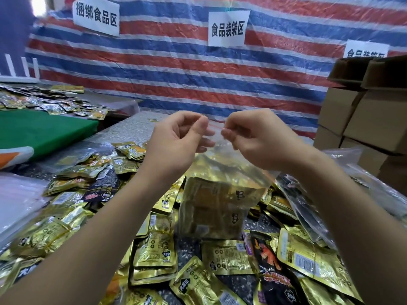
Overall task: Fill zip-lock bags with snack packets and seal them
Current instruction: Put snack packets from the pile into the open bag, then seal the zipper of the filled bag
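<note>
I see stacked cardboard boxes point(361, 119) crowding the right edge and a striped tarp point(187, 69) closing the back. Loose gold packets point(154, 249) litter the speckled tabletop point(130, 130). My left hand point(176, 146) and right hand point(259, 142) pinch the clear zip-lock bag point(218, 205) by its top, upright, gold packets inside.

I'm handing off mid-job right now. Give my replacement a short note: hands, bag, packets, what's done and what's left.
Left hand: grip pinches the top edge of the clear plastic zip-lock bag.
Right hand: pinches the same edge beside it.
The bag is held upright above the table, loaded with gold foil snack packets.
Loose gold and black foil packets cover the speckled grey table.
Done: this bag is filled.
Left: finish its seal; I cannot tell how far it is closed. Then fill more bags.
</note>
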